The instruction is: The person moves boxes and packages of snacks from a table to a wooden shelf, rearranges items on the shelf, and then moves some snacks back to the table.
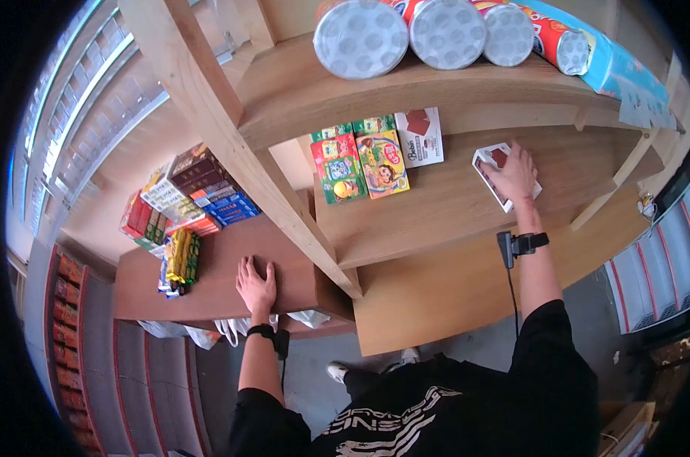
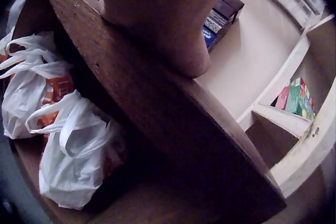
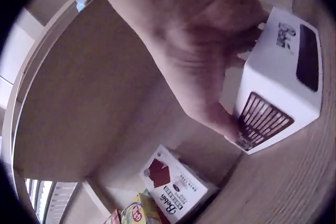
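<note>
On the middle wooden shelf, my right hand (image 1: 515,177) lies over a white box (image 1: 485,161) with a dark red picture. The right wrist view shows the thumb of that hand (image 3: 199,56) against one end of the white box (image 3: 278,77) and the other fingers at its far side, partly hidden. A second white box (image 1: 430,149), labelled Bebin, stands beside red and yellow boxes further left. My left hand (image 1: 256,286) rests on the brown counter (image 1: 223,266), fingers spread and holding nothing. Only its heel (image 2: 168,29) shows in the left wrist view.
Cylindrical cans (image 1: 361,38) lie on the upper shelf. A wooden post (image 1: 200,91) stands between the shelves and the brown counter. Stacked boxes (image 1: 200,179) and yellow packets (image 1: 182,257) are at the counter's left. White plastic bags (image 2: 76,150) sit beneath the counter.
</note>
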Tool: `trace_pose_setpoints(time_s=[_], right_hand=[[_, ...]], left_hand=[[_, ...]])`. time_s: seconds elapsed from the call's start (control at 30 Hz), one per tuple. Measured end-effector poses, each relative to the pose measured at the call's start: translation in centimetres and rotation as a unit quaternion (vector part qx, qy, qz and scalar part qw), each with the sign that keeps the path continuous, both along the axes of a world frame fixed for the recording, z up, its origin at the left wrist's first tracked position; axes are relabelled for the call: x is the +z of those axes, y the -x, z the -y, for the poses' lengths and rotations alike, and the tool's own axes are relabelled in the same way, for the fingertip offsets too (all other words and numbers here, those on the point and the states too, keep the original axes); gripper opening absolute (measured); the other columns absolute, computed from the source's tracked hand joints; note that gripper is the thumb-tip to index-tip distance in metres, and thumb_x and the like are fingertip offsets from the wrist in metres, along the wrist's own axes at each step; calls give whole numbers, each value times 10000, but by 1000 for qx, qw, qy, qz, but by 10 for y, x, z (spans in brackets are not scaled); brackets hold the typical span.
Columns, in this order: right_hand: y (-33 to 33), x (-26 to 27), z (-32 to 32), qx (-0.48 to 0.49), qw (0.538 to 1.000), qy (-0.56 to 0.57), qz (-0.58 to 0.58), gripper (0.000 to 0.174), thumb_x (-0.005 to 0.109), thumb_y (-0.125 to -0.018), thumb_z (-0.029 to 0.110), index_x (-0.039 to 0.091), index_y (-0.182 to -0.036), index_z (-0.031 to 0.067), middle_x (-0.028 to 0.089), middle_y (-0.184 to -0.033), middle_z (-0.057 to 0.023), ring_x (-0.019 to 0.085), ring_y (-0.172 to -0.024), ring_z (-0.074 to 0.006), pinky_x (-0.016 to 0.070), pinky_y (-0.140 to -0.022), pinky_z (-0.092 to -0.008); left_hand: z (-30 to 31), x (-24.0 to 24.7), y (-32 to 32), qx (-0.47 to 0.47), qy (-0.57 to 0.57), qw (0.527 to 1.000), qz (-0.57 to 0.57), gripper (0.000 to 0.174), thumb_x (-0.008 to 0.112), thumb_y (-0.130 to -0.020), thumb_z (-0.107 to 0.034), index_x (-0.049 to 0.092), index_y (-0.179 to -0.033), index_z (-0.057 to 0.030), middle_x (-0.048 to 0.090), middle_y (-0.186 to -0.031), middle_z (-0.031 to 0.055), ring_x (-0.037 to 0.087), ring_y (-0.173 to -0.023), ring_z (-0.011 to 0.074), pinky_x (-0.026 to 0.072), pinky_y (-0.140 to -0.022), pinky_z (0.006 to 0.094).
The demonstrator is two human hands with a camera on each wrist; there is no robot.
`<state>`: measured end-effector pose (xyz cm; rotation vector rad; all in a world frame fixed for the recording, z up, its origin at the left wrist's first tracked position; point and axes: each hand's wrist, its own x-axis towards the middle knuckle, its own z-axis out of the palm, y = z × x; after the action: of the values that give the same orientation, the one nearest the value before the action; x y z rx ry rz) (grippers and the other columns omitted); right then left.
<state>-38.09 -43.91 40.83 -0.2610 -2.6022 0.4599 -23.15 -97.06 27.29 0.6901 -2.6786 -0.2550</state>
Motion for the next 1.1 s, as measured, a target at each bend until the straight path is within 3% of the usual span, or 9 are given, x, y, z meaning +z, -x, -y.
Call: trace_pose_setpoints(time_s=[0.07,0.17,0.3,0.37,0.4,0.43,0.53,0.77,1.1], right_hand=[[3,-11,-27,-52,994,-9,93,1046,725,-596,593,332,-1353,-13,375,-1378,-264,361,-1298,-382,261,-1073,-498],[-2,-5,-38,-22,984,24,177,1066,734,-576,570,323,-1358,-27,393,-1365,-261,385,-1275,-396,311,-1046,-490],[-4,3,-36,-12,982,45,181,1020,735,-588,536,348,-1331,-46,435,-1311,-270,435,-1221,-407,370,-996,-488],[1,-4,-25,-27,997,66,42,965,746,-587,510,390,-1275,-65,476,-1241,-275,480,-1156,-413,410,-952,-478],[13,-16,-23,-12,995,82,-49,899,778,-588,426,394,-1238,-62,491,-1181,-274,482,-1115,-413,406,-947,-477],[19,-16,-18,-15,995,86,-53,899,778,-588,426,394,-1238,-62,491,-1181,-274,482,-1115,-413,406,-947,-477],[39,-15,4,83,969,119,-201,915,823,-577,266,323,-1269,-63,459,-1153,-287,432,-1106,-404,388,-962,-461],[79,-21,43,60,949,232,-204,955,853,-554,282,314,-1245,-97,433,-1161,-287,423,-1125,-404,386,-973,-441],[95,-31,42,143,940,204,-235,959,857,-589,251,295,-1299,-67,422,-1239,-289,391,-1185,-416,346,-1014,-443]], left_hand=[[-1,1,0,0,4,1000,-4,628,498,-871,-475,420,-1344,-70,370,-1433,127,293,-1356,253,208,-1111,418],[-4,4,0,1,3,1000,-2,627,497,-872,-474,421,-1343,-68,372,-1431,130,298,-1353,252,206,-1112,417],[-3,1,0,1,1,1000,-5,625,497,-873,-470,420,-1344,-66,369,-1433,120,289,-1356,251,205,-1114,421],[-4,3,0,1,2,1000,-4,624,497,-874,-468,420,-1344,-66,367,-1434,118,287,-1358,251,204,-1115,420],[-4,3,0,4,3,1000,2,623,496,-874,-466,421,-1344,-65,365,-1436,117,284,-1359,250,203,-1116,420],[-4,3,0,1,6,1000,-3,623,496,-874,-466,421,-1344,-65,365,-1436,117,284,-1359,250,203,-1116,420],[-3,3,0,4,8,1000,7,619,495,-880,-468,423,-1342,-63,363,-1437,129,293,-1352,267,221,-1107,410],[-3,2,-1,1,-5,1000,-3,629,492,-872,-467,419,-1346,-60,369,-1435,123,283,-1362,249,200,-1118,413],[-4,4,-2,4,-11,1000,1,634,500,-865,-482,422,-1340,-70,362,-1439,112,286,-1359,244,205,-1112,419]])
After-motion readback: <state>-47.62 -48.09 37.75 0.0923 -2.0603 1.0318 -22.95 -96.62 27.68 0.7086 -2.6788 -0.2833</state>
